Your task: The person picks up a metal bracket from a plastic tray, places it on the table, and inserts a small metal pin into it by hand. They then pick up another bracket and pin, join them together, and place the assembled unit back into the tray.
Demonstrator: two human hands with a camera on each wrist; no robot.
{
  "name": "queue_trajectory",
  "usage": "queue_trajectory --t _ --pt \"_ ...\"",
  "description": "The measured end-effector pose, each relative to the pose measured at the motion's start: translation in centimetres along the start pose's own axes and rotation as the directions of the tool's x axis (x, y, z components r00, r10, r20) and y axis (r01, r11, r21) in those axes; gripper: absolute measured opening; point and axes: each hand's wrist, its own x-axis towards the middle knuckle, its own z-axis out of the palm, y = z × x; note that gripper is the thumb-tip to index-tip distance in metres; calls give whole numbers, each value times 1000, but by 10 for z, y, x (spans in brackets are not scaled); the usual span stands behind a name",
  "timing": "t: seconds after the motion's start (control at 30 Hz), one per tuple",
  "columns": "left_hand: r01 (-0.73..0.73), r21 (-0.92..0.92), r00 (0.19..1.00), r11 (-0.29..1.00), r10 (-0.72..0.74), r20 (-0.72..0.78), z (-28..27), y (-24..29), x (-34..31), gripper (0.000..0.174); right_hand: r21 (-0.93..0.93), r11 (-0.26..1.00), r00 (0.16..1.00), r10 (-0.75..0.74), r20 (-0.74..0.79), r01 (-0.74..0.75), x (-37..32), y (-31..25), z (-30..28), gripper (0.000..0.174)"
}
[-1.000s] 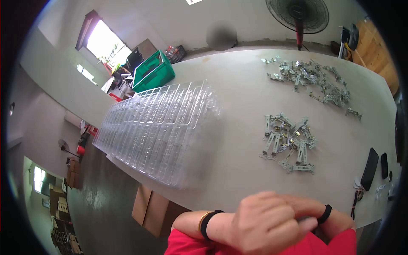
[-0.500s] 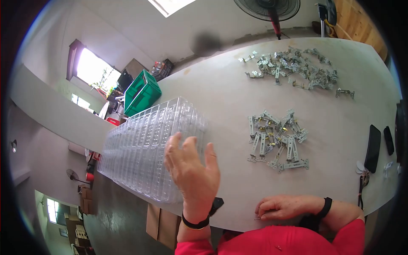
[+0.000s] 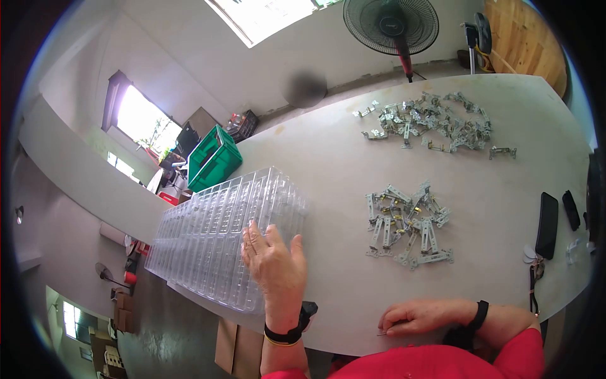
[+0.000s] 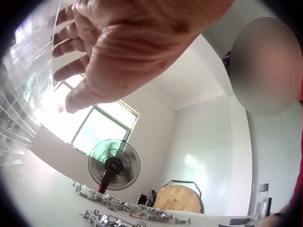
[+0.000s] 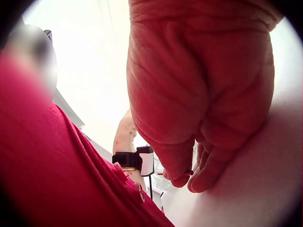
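Observation:
My left hand [image 3: 276, 268] reaches over the near end of a long stack of clear plastic trays [image 3: 221, 234], its fingers extended and spread against the trays' face. The left wrist view shows the palm [image 4: 128, 61] with the fingertips at the shiny plastic. At the table's front edge rests my right hand [image 3: 420, 316], fingers bent. Between its thumb and fingertips a small thin piece [image 5: 190, 173] pokes out; its kind cannot be told. Ahead of the right hand lies a pile of metal hinge-like brackets [image 3: 410, 224] with some brass-coloured parts.
A larger heap of similar brackets [image 3: 435, 120] lies at the far side of the table [image 3: 328, 202]. On the right are a black phone [image 3: 546, 225] and keys [image 3: 535, 271]. Beyond the trays stands a green crate [image 3: 214, 158]. A fan [image 3: 391, 25] stands behind the table.
One second ago both hands were crossed close together before the body. Since then the left hand has moved left to the trays, and the right has settled at the table edge.

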Motion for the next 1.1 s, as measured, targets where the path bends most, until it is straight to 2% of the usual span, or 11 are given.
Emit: queue_trajectory --t 0.07,0.17,0.23,0.27,0.37,0.53,0.63,0.73,0.83,0.9,1.1 --pt "-37 21 999 999 38 -24 -6 12 -2 47 40 999 1000 21 18 -22 0 -1 1 25" --pt "-184 -222 981 957 192 13 -15 39 -5 43 78 997 1000 -5 -20 7 -1 7 5 25" --pt "-171 -537 941 826 298 159 -14 53 -8 41 88 996 1000 3 -9 -3 -1 2 5 25" --pt "-244 -580 917 777 380 124 -4 55 -8 41 66 998 1000 -15 -15 16 -2 2 5 25" --pt "-61 -756 831 652 452 323 9 70 -8 41 52 999 1000 2 13 -3 -3 -3 2 26" --pt "-46 -740 798 671 470 376 54 79 -10 42 23 998 998 -59 -14 59 -3 -4 1 25" --pt "-118 -717 867 687 423 262 91 72 -15 40 23 998 998 -59 -24 59 -2 -1 1 24" --pt "-6 -659 827 753 374 419 106 75 -7 34 18 993 993 -118 8 117 0 7 3 24" --pt "103 -712 748 694 418 516 119 76 -8 28 57 998 996 -46 83 41 0 4 -1 25" --pt "355 -754 716 553 358 600 124 82 -11 24 82 996 998 -21 65 16 -2 2 -3 26" --pt "268 -837 803 477 369 467 135 111 -8 21 238 971 998 3 66 -19 -1 8 -1 27"
